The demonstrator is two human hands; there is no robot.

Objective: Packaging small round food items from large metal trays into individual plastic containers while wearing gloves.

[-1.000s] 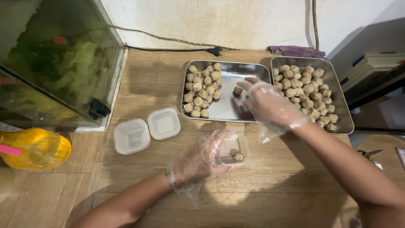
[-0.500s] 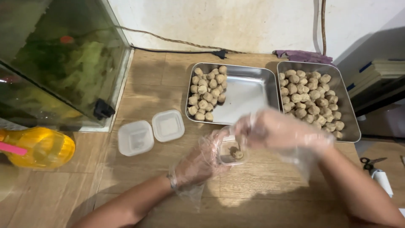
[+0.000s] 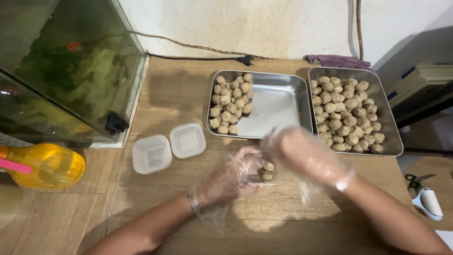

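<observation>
Two steel trays (image 3: 278, 101) sit at twelve o'clock, the left part-filled and the right (image 3: 387, 118) packed with brown balls; two clear tubs (image 3: 151, 153) lie at nine o'clock. A third tub (image 3: 264, 178) at centre holds two balls (image 3: 268, 171), up from one a second ago. The gloved left hand (image 3: 226, 179) curls round that tub, and the gloved right hand (image 3: 302, 153), back from the left tray, hovers at the tub's rim with fingers loosely bent, its grip unclear.

Small clear tub (image 3: 260, 178) mostly behind gloved fingers (image 3: 245, 163).
</observation>
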